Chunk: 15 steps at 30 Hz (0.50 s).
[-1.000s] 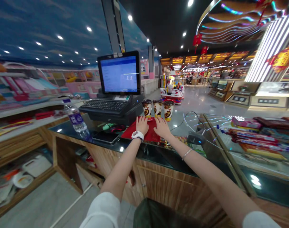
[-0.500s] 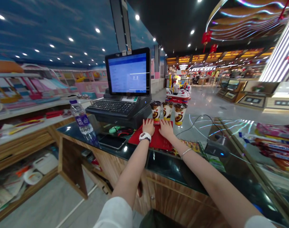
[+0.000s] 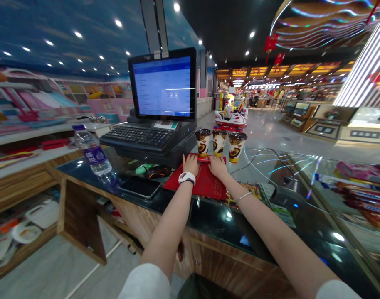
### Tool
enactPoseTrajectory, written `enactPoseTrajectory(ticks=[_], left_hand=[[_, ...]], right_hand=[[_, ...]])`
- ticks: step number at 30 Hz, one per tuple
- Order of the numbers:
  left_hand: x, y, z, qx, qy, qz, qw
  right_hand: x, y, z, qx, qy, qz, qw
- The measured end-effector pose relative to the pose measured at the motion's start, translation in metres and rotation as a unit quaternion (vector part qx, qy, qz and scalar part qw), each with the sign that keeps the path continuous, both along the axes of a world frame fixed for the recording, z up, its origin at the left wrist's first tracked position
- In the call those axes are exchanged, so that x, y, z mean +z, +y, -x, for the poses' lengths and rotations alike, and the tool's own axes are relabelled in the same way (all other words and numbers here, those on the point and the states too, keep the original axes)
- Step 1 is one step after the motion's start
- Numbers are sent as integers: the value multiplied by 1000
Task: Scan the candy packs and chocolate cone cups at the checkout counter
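Observation:
A red sheet (image 3: 208, 182) lies on the glass counter (image 3: 208, 216). My left hand (image 3: 190, 164), with a white watch at the wrist, rests on its far left part, fingers spread. Flat near its far right edge is my right hand (image 3: 217, 167), fingers apart, a silver bangle on the wrist. A narrow red strip of the sheet shows between the hands. Just beyond stand three lidded paper cups: a left one (image 3: 203, 143), a middle one (image 3: 219, 143) and a right one (image 3: 236, 148). Neither hand grips a cup.
Left of the sheet are a phone (image 3: 140, 187), a mouse (image 3: 159, 172) and a water bottle (image 3: 95, 155). A monitor (image 3: 163, 89) and keyboard (image 3: 136, 136) stand behind. At the right are a black device (image 3: 288, 198), a cable and packaged snacks (image 3: 361, 195).
The view has shifted slightly, so the monitor and bottle appear lower left and closer. Both hands remain on the red sheet, and the cups stand as before.

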State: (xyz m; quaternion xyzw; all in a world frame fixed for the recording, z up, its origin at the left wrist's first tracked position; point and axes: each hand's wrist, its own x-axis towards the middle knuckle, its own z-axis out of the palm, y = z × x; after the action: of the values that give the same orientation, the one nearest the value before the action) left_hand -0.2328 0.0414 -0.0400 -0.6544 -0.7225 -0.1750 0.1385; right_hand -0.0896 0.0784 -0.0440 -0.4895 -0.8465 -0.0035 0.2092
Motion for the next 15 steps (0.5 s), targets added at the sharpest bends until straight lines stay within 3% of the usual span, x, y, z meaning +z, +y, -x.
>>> enactPoseTrajectory(ticks=[10, 15], left_hand=[[0, -1, 5, -20, 21, -27, 999], [10, -5, 1, -53, 24, -65, 996]], right_hand=[[9, -5, -4, -4, 2, -3, 1000], [10, -10, -8, -22, 17, -25, 999]])
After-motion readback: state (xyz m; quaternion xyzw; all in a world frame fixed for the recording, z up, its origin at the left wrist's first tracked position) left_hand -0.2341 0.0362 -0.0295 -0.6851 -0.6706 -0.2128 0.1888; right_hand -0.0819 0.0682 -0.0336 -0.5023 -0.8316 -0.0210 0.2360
